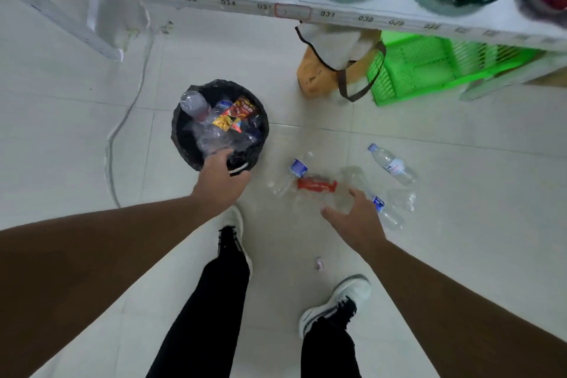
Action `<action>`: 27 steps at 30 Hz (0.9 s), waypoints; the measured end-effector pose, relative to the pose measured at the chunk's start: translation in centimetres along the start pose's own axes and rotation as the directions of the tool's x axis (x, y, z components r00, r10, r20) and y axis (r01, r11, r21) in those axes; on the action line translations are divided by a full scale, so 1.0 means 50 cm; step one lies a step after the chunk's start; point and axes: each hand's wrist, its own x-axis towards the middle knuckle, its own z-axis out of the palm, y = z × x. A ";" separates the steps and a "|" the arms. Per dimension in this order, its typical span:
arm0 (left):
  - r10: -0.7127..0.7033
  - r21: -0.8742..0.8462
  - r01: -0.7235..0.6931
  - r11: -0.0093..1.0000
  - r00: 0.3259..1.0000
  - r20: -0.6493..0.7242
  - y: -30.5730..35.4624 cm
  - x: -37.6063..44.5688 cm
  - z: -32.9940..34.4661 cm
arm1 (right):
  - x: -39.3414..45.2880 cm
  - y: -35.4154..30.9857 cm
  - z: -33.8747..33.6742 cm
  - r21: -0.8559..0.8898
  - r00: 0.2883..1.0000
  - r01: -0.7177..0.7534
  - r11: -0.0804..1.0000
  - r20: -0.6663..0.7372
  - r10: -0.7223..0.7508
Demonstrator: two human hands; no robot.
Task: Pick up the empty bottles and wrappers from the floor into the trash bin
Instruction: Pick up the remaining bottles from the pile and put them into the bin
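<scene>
Several bottles [389,163] lie just beyond the spread, empty right hand [352,221]; the left hand [219,176], fingers relaxed, overlaps the bin's [184,120] near rim.

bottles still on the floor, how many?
About 4: capped bottle far right; blue-label bottle left of the red wrapper; one under the right hand; crushed one beside it. Clear overlaps may hide more.

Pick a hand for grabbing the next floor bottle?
Right. The right hand hovers open over the clear bottles on the floor; the left hand is at the trash bin rim.
</scene>
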 end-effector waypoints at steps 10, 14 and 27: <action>0.090 0.133 -0.104 0.986 0.990 0.107 0.147 -0.122 0.228 | -0.063 0.261 -0.176 0.127 0.983 -0.182 0.975 -0.017 0.185; 0.101 0.171 -0.119 0.978 0.989 0.112 0.176 -0.155 0.290 | -0.083 0.341 -0.214 0.148 0.980 -0.194 0.970 -0.012 0.198; 0.042 0.203 -0.060 0.977 0.995 0.092 0.214 -0.232 0.372 | -0.103 0.478 -0.289 0.118 0.979 -0.200 0.973 -0.005 0.202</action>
